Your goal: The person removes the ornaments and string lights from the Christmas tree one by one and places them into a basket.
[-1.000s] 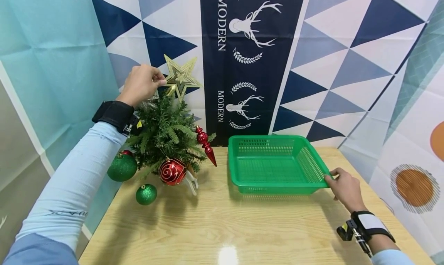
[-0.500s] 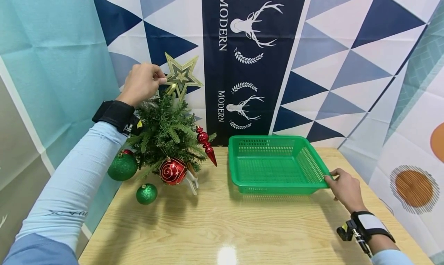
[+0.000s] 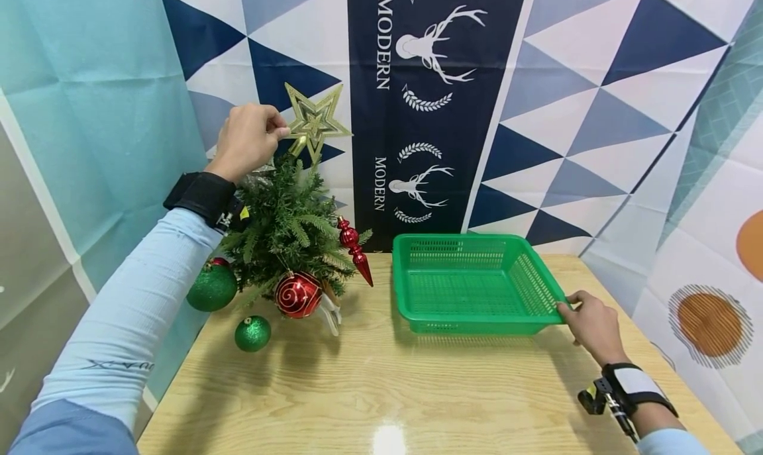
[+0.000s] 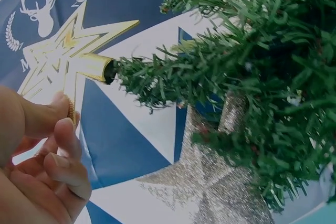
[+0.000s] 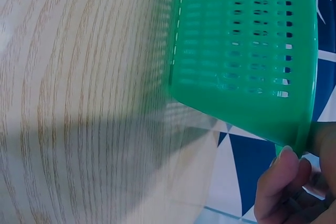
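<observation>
A gold star tree topper [image 3: 314, 120] is pinched at one point by my left hand [image 3: 249, 140]. In the left wrist view the thumb and forefinger hold the star [image 4: 65, 51], and its gold socket [image 4: 94, 66] sits at the tip of the Christmas tree's top sprig [image 4: 142, 74]. Below the hand stands the small green Christmas tree [image 3: 286, 223]. My right hand [image 3: 593, 326] grips the near right corner of a green plastic basket [image 3: 471, 326], thumb on the rim. The right wrist view shows that corner, with the fingers partly hidden behind the basket wall [image 5: 236, 93].
On the tree hang a red swirl ball [image 3: 298, 295], a red finial ornament [image 3: 354, 250], green balls [image 3: 253, 334] and a silver glitter star [image 4: 205, 182]. The wooden table [image 3: 381, 382] meets a patterned cloth backdrop [image 3: 441, 110] behind.
My left hand and the gold star have risen slightly and shifted a little to the right, the star's socket tilting above the tree top. My right hand and the basket stay put.
</observation>
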